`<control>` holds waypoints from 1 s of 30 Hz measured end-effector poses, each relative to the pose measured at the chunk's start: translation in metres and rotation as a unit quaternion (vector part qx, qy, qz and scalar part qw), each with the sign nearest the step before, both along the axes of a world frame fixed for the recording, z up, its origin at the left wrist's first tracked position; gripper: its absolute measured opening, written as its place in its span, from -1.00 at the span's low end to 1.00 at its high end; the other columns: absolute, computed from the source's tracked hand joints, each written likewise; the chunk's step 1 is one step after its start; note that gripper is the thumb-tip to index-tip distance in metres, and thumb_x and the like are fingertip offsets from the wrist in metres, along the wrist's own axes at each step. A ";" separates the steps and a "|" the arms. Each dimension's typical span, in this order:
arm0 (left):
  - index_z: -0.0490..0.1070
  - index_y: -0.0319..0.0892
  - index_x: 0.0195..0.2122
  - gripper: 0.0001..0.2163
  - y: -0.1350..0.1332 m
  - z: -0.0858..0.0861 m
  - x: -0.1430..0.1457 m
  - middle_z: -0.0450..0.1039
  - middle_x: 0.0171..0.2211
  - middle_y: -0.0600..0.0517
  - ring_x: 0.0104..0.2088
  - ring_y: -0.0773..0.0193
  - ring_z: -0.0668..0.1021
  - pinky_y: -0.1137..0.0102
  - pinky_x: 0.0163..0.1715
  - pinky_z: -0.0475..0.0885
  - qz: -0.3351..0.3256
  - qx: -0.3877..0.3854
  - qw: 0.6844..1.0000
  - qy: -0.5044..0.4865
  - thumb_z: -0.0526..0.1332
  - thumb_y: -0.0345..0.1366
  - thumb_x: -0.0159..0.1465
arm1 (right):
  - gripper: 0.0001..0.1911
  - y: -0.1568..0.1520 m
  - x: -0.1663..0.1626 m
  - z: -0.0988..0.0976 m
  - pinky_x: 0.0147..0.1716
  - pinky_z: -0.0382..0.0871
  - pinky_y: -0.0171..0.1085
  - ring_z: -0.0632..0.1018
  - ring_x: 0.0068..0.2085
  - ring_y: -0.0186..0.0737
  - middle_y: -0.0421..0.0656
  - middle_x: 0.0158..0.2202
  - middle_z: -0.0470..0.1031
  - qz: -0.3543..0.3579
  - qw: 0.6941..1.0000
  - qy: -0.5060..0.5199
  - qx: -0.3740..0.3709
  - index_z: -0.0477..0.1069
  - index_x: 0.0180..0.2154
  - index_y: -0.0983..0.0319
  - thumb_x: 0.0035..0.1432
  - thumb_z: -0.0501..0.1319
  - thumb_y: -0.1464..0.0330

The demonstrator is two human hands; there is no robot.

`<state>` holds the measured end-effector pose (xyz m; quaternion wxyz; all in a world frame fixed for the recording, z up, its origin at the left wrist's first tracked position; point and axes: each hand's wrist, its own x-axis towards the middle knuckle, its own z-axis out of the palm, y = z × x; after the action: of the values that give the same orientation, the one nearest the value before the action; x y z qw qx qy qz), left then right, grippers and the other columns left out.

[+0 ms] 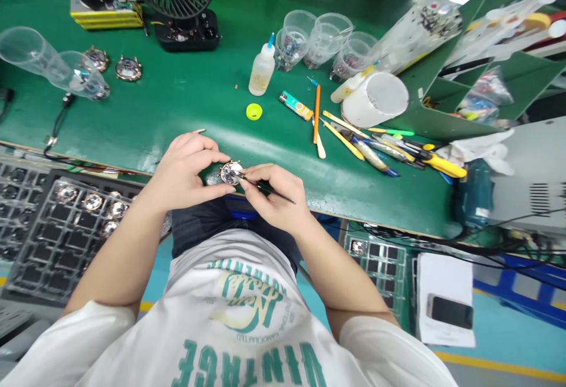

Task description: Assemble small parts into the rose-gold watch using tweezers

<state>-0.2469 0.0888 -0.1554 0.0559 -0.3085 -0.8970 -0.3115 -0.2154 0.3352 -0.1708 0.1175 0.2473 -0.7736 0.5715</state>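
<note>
At the front edge of the green bench, my left hand (186,169) grips a round watch case (229,173) with a gold-coloured rim between thumb and forefinger. My right hand (283,195) is closed around a slim black pointed tool (276,193). The tool's front end meets the face of the watch case, partly hidden by my fingers, so its exact kind cannot be made out. Beyond my hands stand a yellow-green small cup (254,112) and a plastic dropper bottle (262,71) with a blue tip. Two more watch cases, one of them this watch case (128,68), lie at the back left.
A black fan (186,27) stands at the back. Clear cups (329,36) of small parts line the rear. A lighter (295,105), an orange stick (316,114) and several hand tools (375,151) lie right. Trays (57,245) of watch cases sit below left; a phone (451,311) lies below right.
</note>
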 end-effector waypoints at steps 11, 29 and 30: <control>0.65 -0.03 -0.06 -0.59 -0.001 -0.004 -0.003 0.56 -0.15 0.02 -0.07 0.12 0.59 -0.05 0.38 0.37 0.016 0.013 0.999 -0.030 0.44 0.15 0.25 | -0.83 0.000 -0.019 0.003 -0.15 0.71 -0.23 0.73 -0.22 -0.22 -0.12 -0.18 0.73 0.030 0.983 -0.173 -0.056 0.62 -0.14 0.18 0.39 0.41 0.22; 0.68 0.02 -0.05 -0.62 0.001 -0.001 -0.002 0.60 -0.16 -0.01 -0.04 0.07 0.59 0.01 0.29 0.39 0.011 -0.013 1.000 -0.006 0.37 0.16 0.33 | -0.87 0.013 -0.015 0.006 0.02 0.73 -0.14 0.77 -0.01 -0.13 -0.10 -0.07 0.76 0.080 0.997 0.001 0.020 0.60 -0.08 0.12 0.42 0.34 0.46; 0.68 0.01 -0.04 -0.63 0.001 -0.001 -0.002 0.60 -0.16 -0.01 -0.04 0.08 0.59 0.03 0.27 0.40 0.007 -0.012 1.000 0.000 0.37 0.15 0.34 | -0.85 0.014 -0.014 0.005 0.02 0.73 -0.13 0.76 0.01 -0.13 -0.10 -0.06 0.75 0.083 0.996 0.010 0.028 0.60 -0.06 0.11 0.42 0.32 0.47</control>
<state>-0.2492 0.0901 -0.1562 0.0544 -0.3032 -0.9027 -0.3005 -0.2290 0.3489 -0.1653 0.0704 0.3191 -0.7652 0.5546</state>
